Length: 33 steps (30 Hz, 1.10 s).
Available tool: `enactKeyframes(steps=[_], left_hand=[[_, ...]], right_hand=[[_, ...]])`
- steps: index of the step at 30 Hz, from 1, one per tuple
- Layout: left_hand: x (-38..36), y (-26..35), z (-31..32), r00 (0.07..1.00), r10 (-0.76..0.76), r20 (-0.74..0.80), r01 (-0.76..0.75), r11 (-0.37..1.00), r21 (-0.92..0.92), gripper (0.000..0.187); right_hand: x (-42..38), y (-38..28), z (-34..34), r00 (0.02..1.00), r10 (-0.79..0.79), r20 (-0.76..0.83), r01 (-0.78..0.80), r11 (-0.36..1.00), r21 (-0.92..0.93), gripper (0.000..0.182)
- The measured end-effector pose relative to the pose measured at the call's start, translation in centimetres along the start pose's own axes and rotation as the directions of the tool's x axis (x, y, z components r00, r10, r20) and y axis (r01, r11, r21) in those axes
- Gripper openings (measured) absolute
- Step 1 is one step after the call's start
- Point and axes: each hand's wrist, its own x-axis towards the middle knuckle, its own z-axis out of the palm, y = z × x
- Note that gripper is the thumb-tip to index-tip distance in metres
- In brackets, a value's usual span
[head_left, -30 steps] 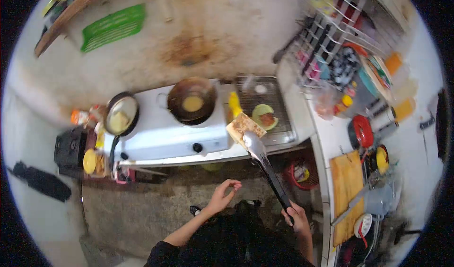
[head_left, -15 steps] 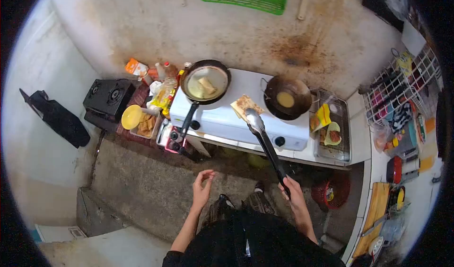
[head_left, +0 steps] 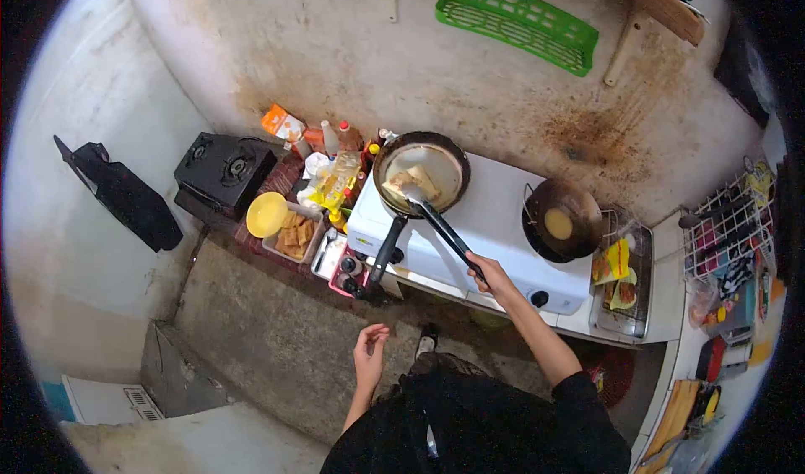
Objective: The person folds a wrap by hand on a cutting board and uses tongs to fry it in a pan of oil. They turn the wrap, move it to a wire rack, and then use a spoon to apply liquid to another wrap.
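My right hand (head_left: pixel 493 274) is closed around the black handles of a pair of tongs (head_left: pixel 453 237). The tongs' metal tips reach into the frying pan (head_left: pixel 464 190) on the left of the stove, at pale folded pieces of food (head_left: pixel 422 180) lying in oil. Whether the tips still grip a piece cannot be made out. Below the stove hangs my left hand (head_left: pixel 369 355), holding nothing, fingers loosely bent and apart.
A wok (head_left: pixel 591 222) with a little oil sits on the right of the white stove (head_left: pixel 495 214). Fried pieces (head_left: pixel 295 236) fill a container beside a yellow bowl (head_left: pixel 267 215). The pan's handle (head_left: pixel 386 252) juts past the stove's front edge.
My right hand has swung the tongs left, carrying a browned flat piece from over the middle of the stove to the frying pan. The whole view has shifted; my left hand still hangs free.
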Motion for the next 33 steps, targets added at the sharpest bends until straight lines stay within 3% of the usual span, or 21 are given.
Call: enactKeyframes(steps=[6,9,21,24,27,28,30,33], left_hand=[[3.8,1.0,-1.6,0.997,-0.015,-0.074,0.014,1.000,-0.015,0.019],[4.9,1.1,-2.3,0.996,-0.002,-0.089,0.000,1.000,-0.021,0.019],[10.1,1.3,-4.7,0.998,0.016,0.054,-0.013,0.998,-0.067,0.019],[11.8,1.8,-6.0,0.994,0.007,0.106,0.002,0.997,-0.083,0.019],[12.8,2.6,-7.0,0.995,0.036,0.093,-0.033,0.999,-0.033,0.019],[12.9,2.3,-7.3,0.995,0.033,0.097,-0.030,0.999,-0.036,0.019],[13.3,1.7,-7.9,0.992,0.056,0.111,-0.050,0.997,-0.051,0.019],[13.3,1.4,-8.2,0.992,0.032,0.125,-0.026,0.999,-0.047,0.019]], right_hand=[[4.3,-0.5,-1.4,0.986,0.160,0.051,-0.159,0.987,-0.011,0.038],[4.3,-1.9,-1.9,0.961,0.243,0.129,-0.262,0.951,0.163,0.037],[4.3,-3.3,-0.6,0.984,0.176,-0.039,-0.168,0.973,0.156,0.039],[4.1,-3.1,0.4,0.975,0.194,-0.108,-0.194,0.981,0.012,0.039],[4.0,-3.4,1.9,0.984,0.002,-0.181,-0.072,0.922,-0.381,0.041],[4.3,-2.9,1.6,0.983,0.004,-0.186,-0.076,0.922,-0.381,0.041],[4.4,-2.7,1.6,0.949,-0.272,-0.161,0.057,0.647,-0.761,0.045],[2.1,-4.6,2.5,0.938,-0.279,-0.205,-0.013,0.563,-0.827,0.047]])
